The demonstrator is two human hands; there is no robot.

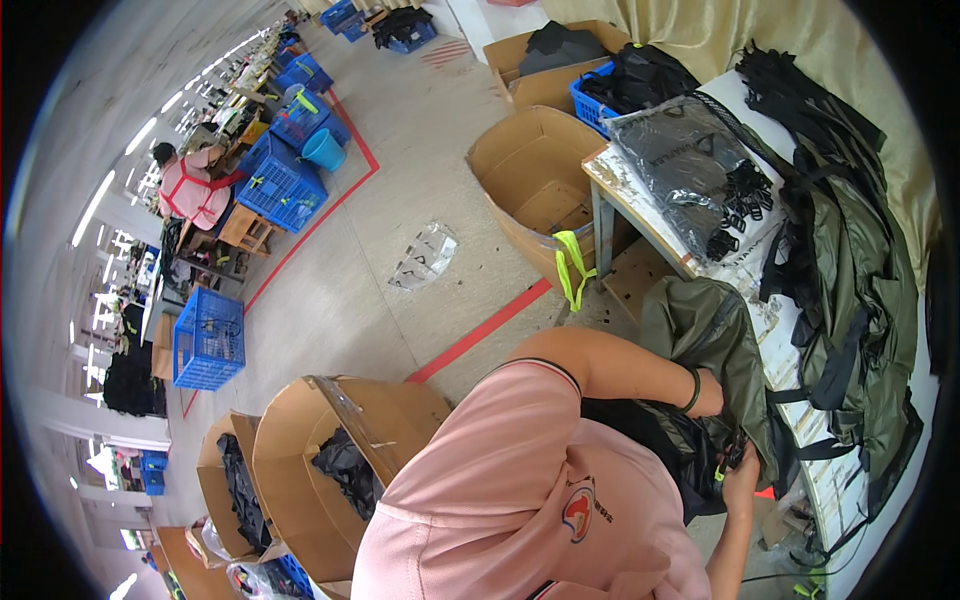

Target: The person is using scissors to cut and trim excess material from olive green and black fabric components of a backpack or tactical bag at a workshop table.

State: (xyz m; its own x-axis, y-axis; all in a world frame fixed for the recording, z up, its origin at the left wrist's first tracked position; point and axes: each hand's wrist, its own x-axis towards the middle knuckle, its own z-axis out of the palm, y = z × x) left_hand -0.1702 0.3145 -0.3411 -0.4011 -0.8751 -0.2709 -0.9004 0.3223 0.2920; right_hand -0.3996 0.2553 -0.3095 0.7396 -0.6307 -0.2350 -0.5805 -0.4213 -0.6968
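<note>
An olive-green and black fabric bag (700, 325) hangs over the near edge of the table, bunched up in front of my body. My left hand (707, 393), with a dark band at the wrist, is closed against the bag's green cloth, its fingertips hidden in the folds. Lower down, my right hand (741, 470) pinches a small black buckle (735, 455) at the bag's edge. A bit of yellow-green webbing (720, 468) shows beside those fingers.
On the white worktable (655, 228) lie a clear plastic bag (680, 150), black buckles (745, 200) and more olive-green bags (860, 290). Cardboard boxes (530, 160) stand beyond it, others (330, 450) to my left. A person (195, 190) sits near blue crates (280, 185).
</note>
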